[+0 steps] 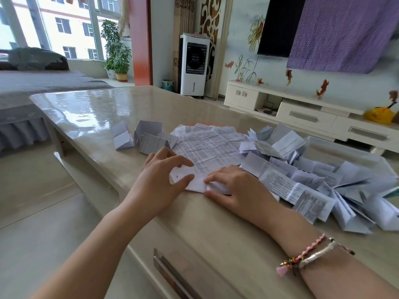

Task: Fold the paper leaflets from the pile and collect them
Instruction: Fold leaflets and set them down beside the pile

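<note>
From the head camera, both hands work at the near edge of the table (216, 223). The left hand (160, 180) pinches the near corner of an open leaflet (207, 152) between thumb and forefinger, its other fingers loosely spread. The right hand (233, 186) lies flat on the leaflet's turned-up near edge, fingers together, pressing the crease down. A few folded leaflets (142, 137) stand just beyond the left hand. To the right a big loose pile (313, 175) spills over the table, so most of the work seems left; this fold looks only begun.
</note>
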